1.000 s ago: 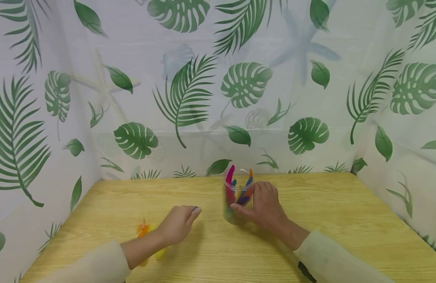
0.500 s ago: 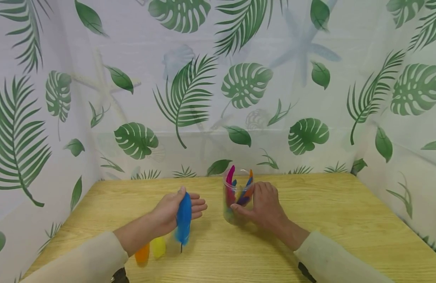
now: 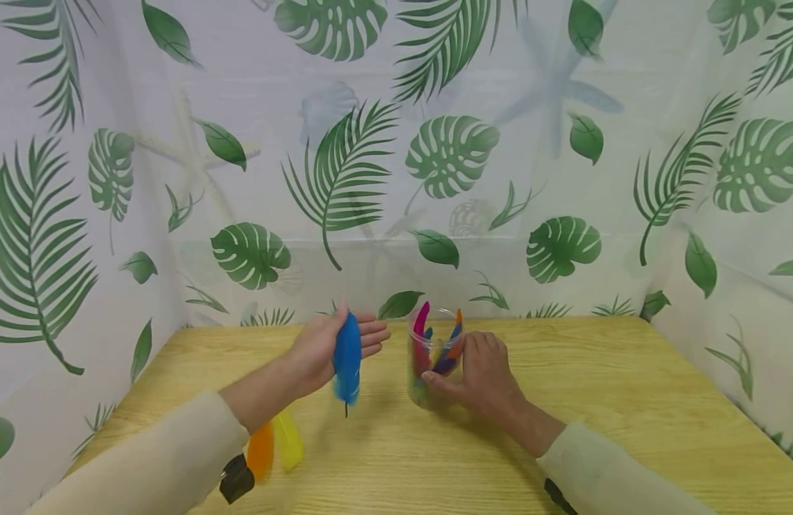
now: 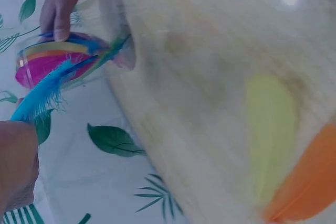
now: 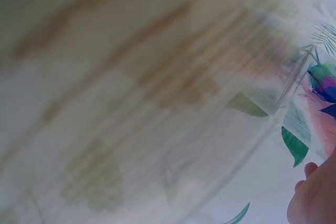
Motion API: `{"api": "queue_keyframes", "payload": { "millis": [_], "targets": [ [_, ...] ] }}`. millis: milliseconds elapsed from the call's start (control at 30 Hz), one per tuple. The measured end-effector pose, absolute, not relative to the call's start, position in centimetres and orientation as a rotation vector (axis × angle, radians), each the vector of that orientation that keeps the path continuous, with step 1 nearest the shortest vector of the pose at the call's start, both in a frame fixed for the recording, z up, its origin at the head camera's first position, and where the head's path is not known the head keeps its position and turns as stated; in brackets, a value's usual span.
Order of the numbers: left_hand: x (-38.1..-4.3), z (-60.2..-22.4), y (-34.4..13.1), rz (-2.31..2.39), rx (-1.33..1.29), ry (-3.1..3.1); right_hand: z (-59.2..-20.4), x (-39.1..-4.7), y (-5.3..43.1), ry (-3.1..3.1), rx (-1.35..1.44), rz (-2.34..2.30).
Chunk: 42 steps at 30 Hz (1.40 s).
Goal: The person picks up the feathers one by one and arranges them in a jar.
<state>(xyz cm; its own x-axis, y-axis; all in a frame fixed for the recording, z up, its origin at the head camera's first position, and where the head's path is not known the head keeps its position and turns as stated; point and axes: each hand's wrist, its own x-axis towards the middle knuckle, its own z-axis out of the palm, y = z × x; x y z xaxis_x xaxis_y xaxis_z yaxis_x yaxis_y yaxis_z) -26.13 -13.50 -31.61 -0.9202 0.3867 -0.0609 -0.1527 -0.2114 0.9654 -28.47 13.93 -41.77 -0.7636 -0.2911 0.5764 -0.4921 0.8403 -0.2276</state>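
Note:
A blue feather (image 3: 348, 357) hangs quill down from my left hand (image 3: 315, 350), pinched near its tip by the thumb while the other fingers stretch out to the right. In the left wrist view the same blue feather (image 4: 44, 93) appears in front of the cup. My right hand (image 3: 483, 375) grips the right side of a clear plastic cup (image 3: 417, 390), thumb across its front. Inside the cup stand several feathers, among them a magenta feather (image 3: 421, 332) and an orange one. The right wrist view catches only an edge of my right hand (image 5: 317, 198) beside the cup.
An orange feather (image 3: 260, 450) and a yellow feather (image 3: 288, 440) lie on the wooden table (image 3: 596, 400), near my left forearm. A leaf-printed cloth (image 3: 371, 164) rises behind the table and along both sides.
My left hand turned over, bringing the blue feather into sight, then moved up and slightly right with it towards the cup. The right hand stays on the cup.

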Motion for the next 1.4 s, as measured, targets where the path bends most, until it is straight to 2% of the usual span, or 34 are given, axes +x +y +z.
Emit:
{"api": "queue_keyframes", "payload": {
  "millis": [300, 767, 1167, 1400],
  "targets": [
    [-27.4, -27.7, -11.6, 2.274, 0.363, 1.698, -41.8, -28.5, 14.0, -2.517, 0.566, 0.503],
    [-29.5, -24.8, -7.3, 2.341, 0.466, 1.720, -41.5, -28.3, 13.8, -2.537, 0.586, 0.536],
    [-31.8, -25.5, -2.9, 2.447, 0.469, 1.662, -41.5, -28.4, 14.0, -2.494, 0.645, 0.540],
    [-32.3, -27.0, -2.6, 2.408, 0.469, 1.768, -41.3, -28.3, 14.0, -2.493, 0.654, 0.559]
  ]
}}
